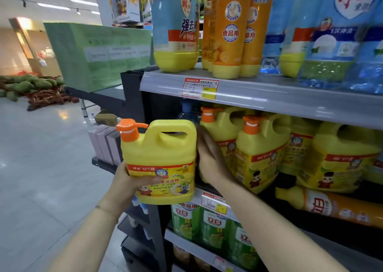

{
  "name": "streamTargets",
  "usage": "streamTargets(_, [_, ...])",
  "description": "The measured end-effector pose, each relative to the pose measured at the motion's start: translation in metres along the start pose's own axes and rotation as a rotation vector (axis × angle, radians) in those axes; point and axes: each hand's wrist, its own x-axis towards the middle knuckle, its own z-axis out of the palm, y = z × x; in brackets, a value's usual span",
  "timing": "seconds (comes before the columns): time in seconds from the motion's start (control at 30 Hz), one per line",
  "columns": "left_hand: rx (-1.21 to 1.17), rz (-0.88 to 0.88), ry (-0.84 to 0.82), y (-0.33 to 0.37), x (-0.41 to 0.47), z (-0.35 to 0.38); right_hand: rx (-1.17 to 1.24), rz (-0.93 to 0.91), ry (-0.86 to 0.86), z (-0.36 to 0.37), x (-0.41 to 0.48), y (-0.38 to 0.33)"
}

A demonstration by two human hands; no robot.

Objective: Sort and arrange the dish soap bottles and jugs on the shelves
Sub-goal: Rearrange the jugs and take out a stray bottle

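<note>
Jug (pixel 159 147) of glossy yellow plastic, boxy, with moulded loop handle and orange pump cap, held upright in the air before the left end of the middle shelf (pixel 198 196). Left hand (pixel 126 180) curled round its lower corner, thumb over the label; right hand (pixel 209 160) flat against its far side, fingers straight. Upper shelf (pixel 290 97) edged in smooth grey rail; pale shiny floor tiles (pixel 41 168). Matching jugs (pixel 261 151) standing just behind (one orange bottle (pixel 331 205) lying on its side), green bottles (pixel 215 226) below.
</note>
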Motion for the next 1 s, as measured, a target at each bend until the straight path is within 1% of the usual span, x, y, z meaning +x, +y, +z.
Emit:
streamTargets(0.07, [-0.014, -0.021, 0.056, -0.005, -0.002, -0.005, 0.030, 0.130, -0.029, 0.010, 0.019, 0.001])
streamTargets(0.1, [-0.021, -0.032, 0.082, -0.006, -0.003, -0.007, 0.066, 0.167, -0.030, 0.016, 0.027, 0.000])
streamTargets(0.17, [-0.036, -0.044, 0.121, -0.009, -0.004, -0.011, 0.139, 0.177, 0.003, 0.027, 0.040, -0.003])
streamTargets(0.2, [-0.038, -0.043, 0.135, -0.011, -0.005, -0.013, 0.134, 0.170, 0.035, 0.032, 0.047, -0.004])
streamTargets(0.37, [-0.070, -0.048, 0.209, -0.016, -0.010, -0.025, -0.160, 0.118, 0.185, 0.053, 0.076, -0.002])
streamTargets(0.47, [-0.078, -0.056, 0.255, -0.016, -0.014, -0.032, -0.322, 0.081, 0.383, 0.061, 0.088, -0.003])
streamTargets(0.5, [-0.065, -0.063, 0.268, -0.015, -0.016, -0.034, -0.398, 0.081, 0.424, 0.064, 0.090, -0.003])
streamTargets(0.53, [-0.050, -0.070, 0.279, -0.014, -0.017, -0.036, -0.490, 0.073, 0.450, 0.067, 0.091, -0.003])
streamTargets(0.6, [-0.032, -0.072, 0.289, -0.012, -0.020, -0.039, -0.694, -0.003, 0.477, 0.073, 0.089, -0.001])
streamTargets(0.63, [-0.033, -0.069, 0.293, -0.011, -0.021, -0.040, -0.762, -0.039, 0.472, 0.076, 0.087, 0.000])
streamTargets(0.67, [-0.036, -0.065, 0.300, -0.010, -0.023, -0.041, -0.774, -0.040, 0.453, 0.078, 0.085, 0.001])
streamTargets(0.77, [-0.035, -0.054, 0.327, -0.009, -0.028, -0.045, -0.571, 0.026, 0.340, 0.078, 0.081, 0.003])
streamTargets(0.87, [-0.044, -0.044, 0.348, -0.008, -0.030, -0.048, -0.449, -0.069, 0.236, 0.072, 0.068, 0.006])
streamTargets(0.93, [-0.055, -0.029, 0.348, -0.008, -0.030, -0.049, -0.384, -0.108, 0.213, 0.065, 0.055, 0.008])
streamTargets(1.0, [-0.056, -0.016, 0.340, -0.006, -0.029, -0.048, -0.275, -0.086, 0.223, 0.056, 0.039, 0.008])
